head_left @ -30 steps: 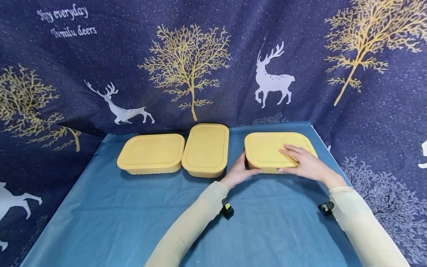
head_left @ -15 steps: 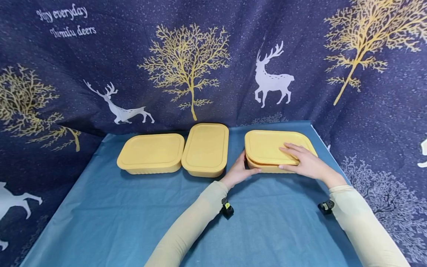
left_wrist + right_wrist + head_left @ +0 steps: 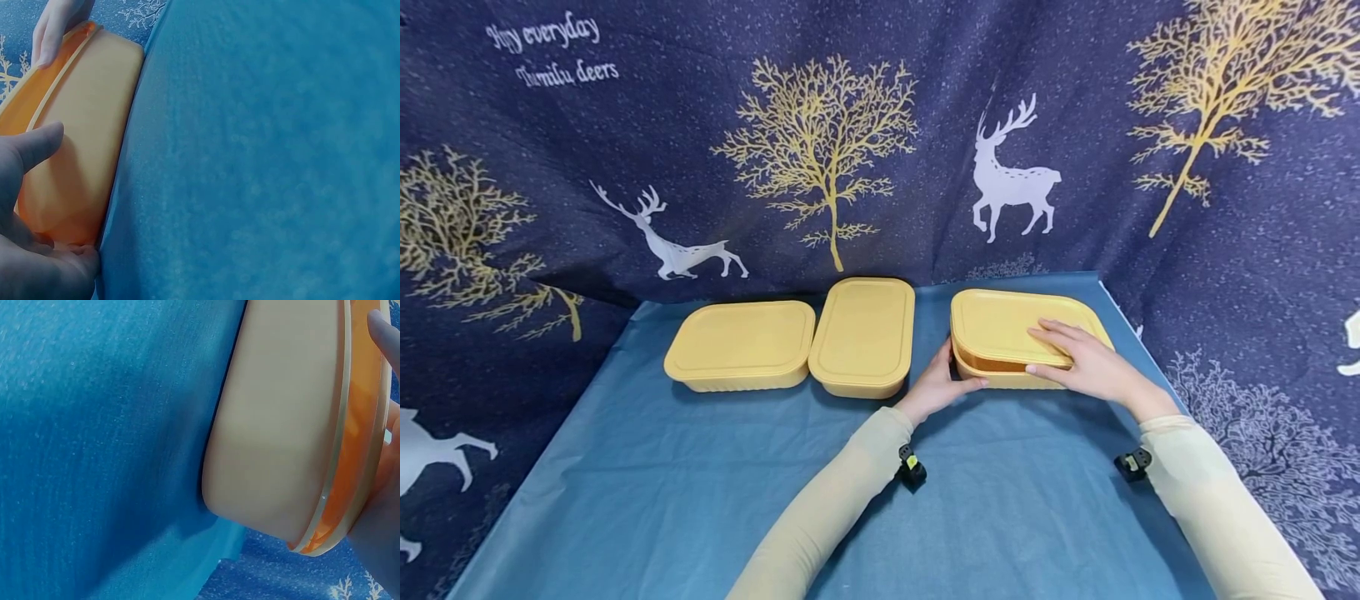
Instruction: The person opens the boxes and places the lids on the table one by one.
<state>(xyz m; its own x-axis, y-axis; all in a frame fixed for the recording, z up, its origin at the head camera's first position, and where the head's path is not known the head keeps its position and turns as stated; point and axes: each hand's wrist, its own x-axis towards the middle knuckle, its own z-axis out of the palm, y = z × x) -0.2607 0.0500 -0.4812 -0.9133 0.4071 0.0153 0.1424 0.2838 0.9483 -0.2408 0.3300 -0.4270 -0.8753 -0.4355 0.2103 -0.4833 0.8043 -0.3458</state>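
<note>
At the right of the table a yellow lidded food container (image 3: 1007, 381) stands with its lid (image 3: 1000, 323) raised along the front, showing the orange inside through the gap. My left hand (image 3: 940, 385) grips the container's left front corner, thumb on the front wall. With the thumb at the lid's front edge and the fingers spread on its top, my right hand (image 3: 1093, 365) holds the lid tilted. The right wrist view shows the container wall (image 3: 275, 419) below the gap. In the left wrist view, the left thumb (image 3: 40, 145) lies across the container's side.
Two similar yellow containers, both lidded, stand to the left: one lengthwise (image 3: 863, 333) and one sideways (image 3: 739, 342), close beside each other. A blue cloth (image 3: 700, 500) covers the table. Behind hangs a dark blue curtain (image 3: 925, 167) printed with deer and trees.
The lid's front edge has risen from the container's rim under my right hand, and the gap has widened. My left hand has stayed at the corner.
</note>
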